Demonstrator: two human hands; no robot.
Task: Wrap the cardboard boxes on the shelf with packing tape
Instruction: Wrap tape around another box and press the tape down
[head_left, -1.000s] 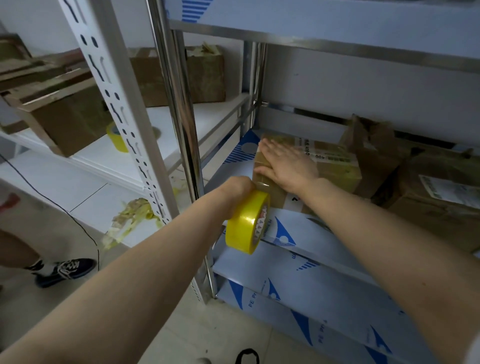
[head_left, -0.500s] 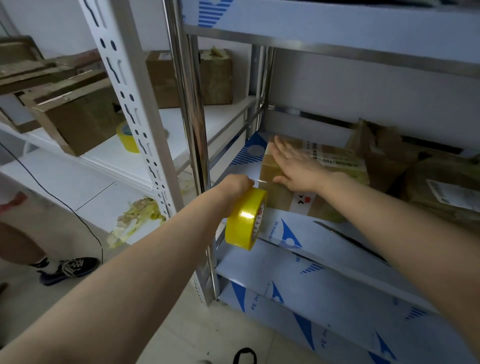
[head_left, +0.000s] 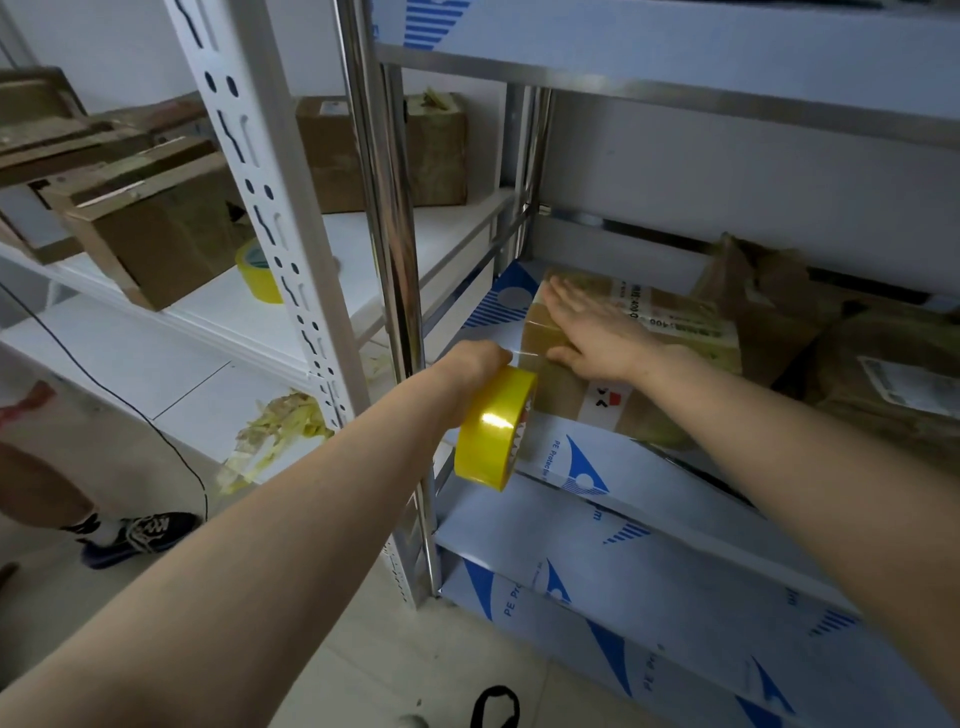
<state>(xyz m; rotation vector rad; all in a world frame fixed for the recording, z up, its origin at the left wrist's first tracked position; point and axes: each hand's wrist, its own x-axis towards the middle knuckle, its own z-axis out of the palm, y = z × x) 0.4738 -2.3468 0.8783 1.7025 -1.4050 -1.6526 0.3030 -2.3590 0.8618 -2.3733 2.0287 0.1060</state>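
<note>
Far left of my left hand, white slotted shelving (head_left: 270, 218) carries cartons (head_left: 156, 244) and a spare yellow tape roll (head_left: 258, 275). Tape scraps (head_left: 275, 431) lie on its lower board. My left hand (head_left: 475, 364) grasps the packing tape roll (head_left: 493, 428), just left of the cardboard box (head_left: 571, 392). My right hand (head_left: 592, 332) lies flat, fingers straight, on the box top. The box sits on a film-covered steel shelf (head_left: 649, 483). Brown parcels (head_left: 883, 374) stand to the right of my right hand.

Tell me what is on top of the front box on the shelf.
The right hand lies flat on top of the cardboard box, fingers straight, with a printed label beside it. The surface under the palm is covered. The left hand holds the tape roll in front.
</note>
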